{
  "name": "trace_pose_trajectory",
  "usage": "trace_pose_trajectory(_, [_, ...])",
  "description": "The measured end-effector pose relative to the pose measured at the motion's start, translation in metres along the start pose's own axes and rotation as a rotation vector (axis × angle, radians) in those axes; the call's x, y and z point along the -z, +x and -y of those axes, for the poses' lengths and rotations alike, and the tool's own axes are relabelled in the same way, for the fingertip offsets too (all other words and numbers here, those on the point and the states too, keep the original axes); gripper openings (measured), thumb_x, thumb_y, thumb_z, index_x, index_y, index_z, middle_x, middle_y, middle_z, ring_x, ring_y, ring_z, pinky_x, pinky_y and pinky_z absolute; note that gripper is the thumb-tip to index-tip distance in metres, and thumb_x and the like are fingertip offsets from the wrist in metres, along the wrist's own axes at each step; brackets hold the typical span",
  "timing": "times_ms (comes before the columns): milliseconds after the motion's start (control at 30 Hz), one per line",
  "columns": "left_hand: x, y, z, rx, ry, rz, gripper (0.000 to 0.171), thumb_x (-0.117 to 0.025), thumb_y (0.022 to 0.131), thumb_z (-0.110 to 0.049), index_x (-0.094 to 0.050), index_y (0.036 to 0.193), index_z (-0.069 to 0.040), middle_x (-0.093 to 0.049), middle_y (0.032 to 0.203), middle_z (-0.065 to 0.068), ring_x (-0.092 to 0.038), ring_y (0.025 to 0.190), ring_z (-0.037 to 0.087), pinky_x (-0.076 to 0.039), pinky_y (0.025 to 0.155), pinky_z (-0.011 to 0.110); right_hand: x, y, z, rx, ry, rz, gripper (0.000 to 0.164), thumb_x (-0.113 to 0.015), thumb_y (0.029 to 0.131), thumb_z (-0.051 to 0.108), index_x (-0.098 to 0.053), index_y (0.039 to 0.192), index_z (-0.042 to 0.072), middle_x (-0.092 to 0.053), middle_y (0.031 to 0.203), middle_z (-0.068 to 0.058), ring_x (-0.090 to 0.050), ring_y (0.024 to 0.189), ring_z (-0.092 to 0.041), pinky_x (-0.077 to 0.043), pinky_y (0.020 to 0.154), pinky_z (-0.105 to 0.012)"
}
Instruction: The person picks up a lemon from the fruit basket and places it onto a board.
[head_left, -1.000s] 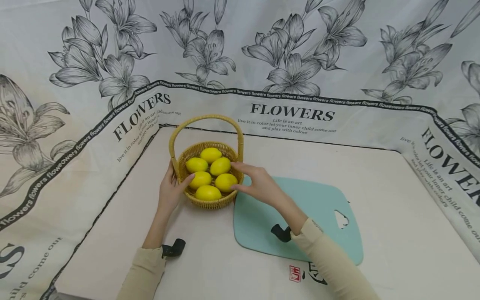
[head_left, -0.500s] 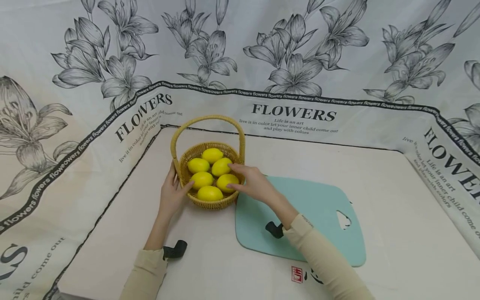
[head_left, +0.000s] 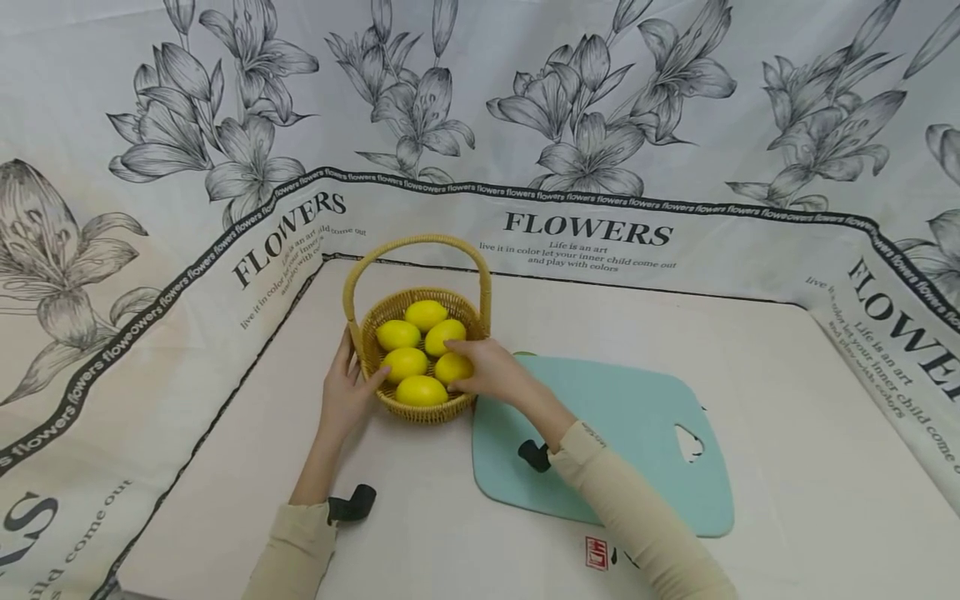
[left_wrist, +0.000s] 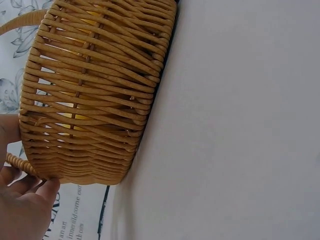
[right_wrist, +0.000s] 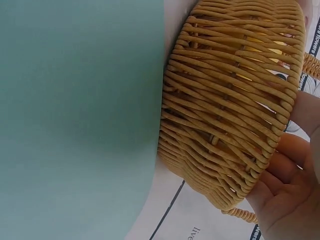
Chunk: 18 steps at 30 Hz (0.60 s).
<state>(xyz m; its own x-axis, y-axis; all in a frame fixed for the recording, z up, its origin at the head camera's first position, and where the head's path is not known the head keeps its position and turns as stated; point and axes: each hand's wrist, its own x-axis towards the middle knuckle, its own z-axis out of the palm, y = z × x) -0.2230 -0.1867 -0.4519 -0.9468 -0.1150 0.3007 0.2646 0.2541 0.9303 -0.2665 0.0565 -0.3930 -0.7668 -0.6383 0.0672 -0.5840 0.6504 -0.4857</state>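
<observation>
A wicker basket with a tall arched handle holds several yellow lemons. At its left rim my left hand grips the basket, thumb over the edge and fingers along the outside. My right hand reaches over the right rim, with thumb and fingers on two sides of the right-hand lemon. That lemon still lies among the others, partly covered by the hand. Seen from the right wrist, the fingertips are hidden behind the wicker wall.
A pale teal cutting board with a cut-out grip lies right of the basket, its left edge close to the wicker. A small green edge peeks out behind it. White flower-printed cloth surrounds the pale table.
My right hand has moved left and slightly down, from the basket's right rim onto the right-hand lemon. My left hand keeps its hold on the basket.
</observation>
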Motion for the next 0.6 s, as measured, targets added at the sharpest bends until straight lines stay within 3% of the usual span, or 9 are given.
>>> trace_pose_trajectory(400, [0.0005,-0.0004,0.0030,-0.012,-0.014,-0.001,0.088,-0.069,0.090,-0.009,-0.011,0.155,-0.011,-0.009,0.160,0.004,-0.015,0.145,0.022,-0.026,0.117,0.038,-0.0007,0.0076,0.0034,-0.050,-0.061,0.045,0.059,-0.080,0.081,0.018,-0.057,0.133,0.002,-0.062,0.126,-0.013,-0.060,0.106,-0.021,-0.053,0.092,-0.033])
trace_pose_trajectory(600, [-0.0003,-0.0010,-0.0022,0.012,-0.010,0.005,0.090,-0.070,0.089,-0.008,-0.010,0.155,-0.010,-0.009,0.160,0.005,-0.015,0.145,0.023,-0.027,0.117,0.037,-0.0025,0.0101,0.0042,-0.063,-0.070,0.038,0.055,-0.079,0.081,0.012,-0.059,0.131,0.000,-0.063,0.124,-0.014,-0.062,0.105,-0.022,-0.055,0.090,-0.033])
